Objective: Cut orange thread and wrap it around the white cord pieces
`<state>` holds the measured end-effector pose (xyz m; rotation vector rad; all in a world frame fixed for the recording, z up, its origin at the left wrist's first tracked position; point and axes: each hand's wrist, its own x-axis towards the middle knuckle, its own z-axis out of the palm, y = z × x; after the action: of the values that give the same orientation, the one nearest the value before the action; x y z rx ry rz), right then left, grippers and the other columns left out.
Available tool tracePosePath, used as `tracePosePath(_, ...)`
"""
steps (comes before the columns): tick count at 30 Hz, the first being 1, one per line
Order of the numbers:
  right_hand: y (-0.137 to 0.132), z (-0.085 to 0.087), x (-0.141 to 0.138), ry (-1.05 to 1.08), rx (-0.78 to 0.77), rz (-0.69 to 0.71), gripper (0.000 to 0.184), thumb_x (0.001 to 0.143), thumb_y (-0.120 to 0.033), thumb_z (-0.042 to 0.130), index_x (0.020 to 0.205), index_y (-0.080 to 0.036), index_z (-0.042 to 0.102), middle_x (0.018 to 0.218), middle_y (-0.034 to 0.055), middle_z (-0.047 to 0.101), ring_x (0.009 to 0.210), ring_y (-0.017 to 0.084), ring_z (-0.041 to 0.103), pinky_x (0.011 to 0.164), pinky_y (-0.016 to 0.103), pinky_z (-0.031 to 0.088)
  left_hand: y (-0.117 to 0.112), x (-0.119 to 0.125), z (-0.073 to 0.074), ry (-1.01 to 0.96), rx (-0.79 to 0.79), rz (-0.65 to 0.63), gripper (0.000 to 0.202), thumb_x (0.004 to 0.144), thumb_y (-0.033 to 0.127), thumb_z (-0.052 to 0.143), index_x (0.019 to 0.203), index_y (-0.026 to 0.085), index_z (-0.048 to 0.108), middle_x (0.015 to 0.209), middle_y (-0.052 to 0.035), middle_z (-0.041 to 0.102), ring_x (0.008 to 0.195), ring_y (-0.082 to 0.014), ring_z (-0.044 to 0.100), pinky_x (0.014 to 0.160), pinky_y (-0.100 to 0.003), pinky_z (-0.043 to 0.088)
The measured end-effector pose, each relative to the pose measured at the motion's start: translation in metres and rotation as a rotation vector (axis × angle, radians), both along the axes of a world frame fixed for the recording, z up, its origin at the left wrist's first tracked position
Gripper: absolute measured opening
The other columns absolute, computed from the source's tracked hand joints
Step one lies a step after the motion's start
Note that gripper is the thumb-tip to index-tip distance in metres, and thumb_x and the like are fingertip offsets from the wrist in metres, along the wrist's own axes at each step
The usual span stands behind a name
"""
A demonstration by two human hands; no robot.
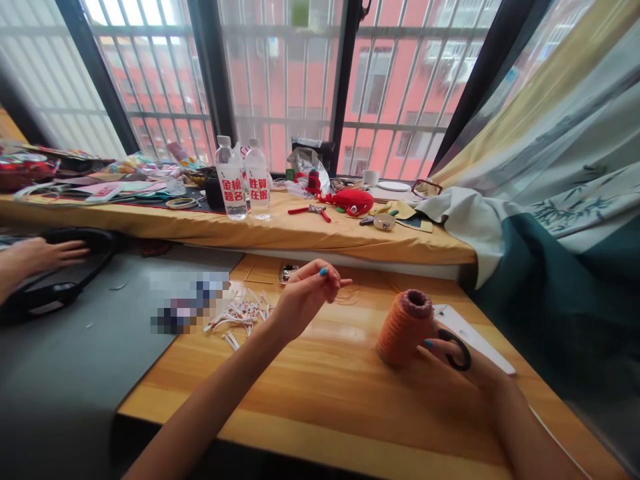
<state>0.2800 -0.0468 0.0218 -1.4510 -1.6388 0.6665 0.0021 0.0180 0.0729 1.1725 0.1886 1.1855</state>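
Observation:
My left hand (306, 293) is raised over the wooden table (320, 400), fingers pinched together on a thin thread that is barely visible. My right hand (463, 367) rests on the table at the right, its fingers through the black handles of scissors (459, 350). The scissors' pale blades lie out to the right. Right next to that hand stands an orange spool of thread (404, 327), upright with its dark open top showing.
A pile of small white strips (240, 315) lies left of my left hand. Another person's hand (37, 257) rests on black headphones (60, 280) at far left. Two water bottles (245, 180), a red crocheted toy (353, 200) and clutter fill the sill.

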Motion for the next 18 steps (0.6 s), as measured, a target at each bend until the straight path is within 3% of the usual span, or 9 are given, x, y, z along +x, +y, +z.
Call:
tracePosePath(2, -0.002, -0.005, 0.011, 0.054, -0.103, 0.025, 0.038, 0.068, -0.045, 0.056, 0.100, -0.024, 0.056, 0.089, 0.0078, 0.063, 0.087, 0.026, 0.058, 0.079, 0.042, 0.045, 0.003, -0.002, -0.002, 0.192, 0.032, 0.075, 0.016, 0.076, 0.031, 0.049, 0.077, 0.016, 0.051, 0.064, 0.0016, 0.050, 0.057, -0.0088, 0.051, 0.061, -0.024, 0.044)
tracePosePath(3, -0.003, -0.010, 0.014, 0.093, -0.107, -0.029, 0.043, 0.068, -0.045, 0.057, 0.105, -0.024, 0.051, 0.090, 0.0080, 0.061, 0.089, 0.027, 0.057, 0.079, 0.043, 0.044, 0.003, 0.000, -0.004, 0.315, 0.082, 0.133, 0.017, 0.077, 0.032, 0.048, 0.081, 0.016, 0.052, 0.066, 0.0008, 0.052, 0.057, -0.0089, 0.051, 0.057, -0.022, 0.043)
tracePosePath(5, -0.006, -0.025, 0.012, 0.179, 0.047, -0.142, 0.052, 0.063, -0.051, 0.058, 0.105, -0.023, 0.047, 0.083, 0.0078, 0.058, 0.087, 0.028, 0.056, 0.073, 0.045, 0.046, -0.002, 0.012, -0.013, 0.561, 0.231, 0.301, 0.017, 0.079, 0.029, 0.044, 0.085, 0.016, 0.053, 0.075, -0.0019, 0.057, 0.062, -0.0106, 0.052, 0.059, -0.023, 0.043)
tracePosePath(7, -0.011, -0.040, -0.006, 0.202, 0.199, -0.094, 0.063, 0.061, -0.049, 0.060, 0.116, -0.026, 0.036, 0.097, 0.0091, 0.052, 0.100, 0.030, 0.049, 0.075, 0.044, 0.046, -0.017, 0.034, -0.030, 0.753, 0.359, 0.503, 0.016, 0.080, 0.023, 0.040, 0.085, 0.017, 0.055, 0.084, -0.0042, 0.060, 0.078, -0.0148, 0.054, 0.072, -0.027, 0.043)
tracePosePath(8, -0.014, -0.045, -0.019, 0.151, 0.220, -0.058, 0.070, 0.060, -0.045, 0.063, 0.120, -0.027, 0.031, 0.104, 0.0096, 0.049, 0.108, 0.030, 0.043, 0.082, 0.044, 0.043, -0.027, 0.046, -0.040, 0.819, 0.385, 0.521, 0.019, 0.082, 0.022, 0.037, 0.089, 0.018, 0.054, 0.086, -0.0043, 0.061, 0.080, -0.0157, 0.055, 0.074, -0.029, 0.042)
tracePosePath(9, -0.017, -0.047, -0.033, 0.058, 0.142, 0.026, 0.075, 0.060, -0.039, 0.065, 0.123, -0.025, 0.028, 0.107, 0.0104, 0.048, 0.110, 0.029, 0.041, 0.087, 0.045, 0.039, -0.037, 0.059, -0.050, 0.865, 0.394, 0.520, 0.020, 0.082, 0.022, 0.037, 0.092, 0.019, 0.054, 0.087, -0.0040, 0.061, 0.078, -0.0161, 0.055, 0.072, -0.029, 0.043)
tracePosePath(12, -0.023, -0.043, -0.066, -0.069, -0.027, 0.215, 0.066, 0.064, -0.035, 0.062, 0.122, -0.021, 0.032, 0.109, 0.0116, 0.049, 0.105, 0.028, 0.045, 0.090, 0.043, 0.037, -0.056, 0.083, -0.071, 0.851, 0.324, 0.517, 0.021, 0.085, 0.023, 0.033, 0.094, 0.022, 0.052, 0.089, -0.0030, 0.061, 0.080, -0.0146, 0.056, 0.072, -0.026, 0.044)
tracePosePath(15, -0.025, -0.033, -0.074, -0.022, -0.039, 0.209, 0.059, 0.068, -0.037, 0.058, 0.118, -0.021, 0.032, 0.116, 0.0103, 0.045, 0.110, 0.025, 0.043, 0.093, 0.039, 0.034, -0.048, 0.076, -0.070, 0.797, 0.313, 0.554, 0.020, 0.086, 0.022, 0.032, 0.091, 0.019, 0.052, 0.088, -0.0029, 0.061, 0.081, -0.0134, 0.056, 0.074, -0.025, 0.044)
tracePosePath(18, -0.026, -0.029, -0.070, -0.089, -0.043, 0.113, 0.056, 0.069, -0.039, 0.058, 0.115, -0.021, 0.033, 0.117, 0.0104, 0.044, 0.111, 0.024, 0.042, 0.093, 0.039, 0.034, -0.028, 0.041, -0.057, 0.855, 0.443, 0.495, 0.021, 0.085, 0.020, 0.033, 0.089, 0.016, 0.053, 0.080, -0.0031, 0.062, 0.077, -0.0124, 0.057, 0.072, -0.023, 0.043)
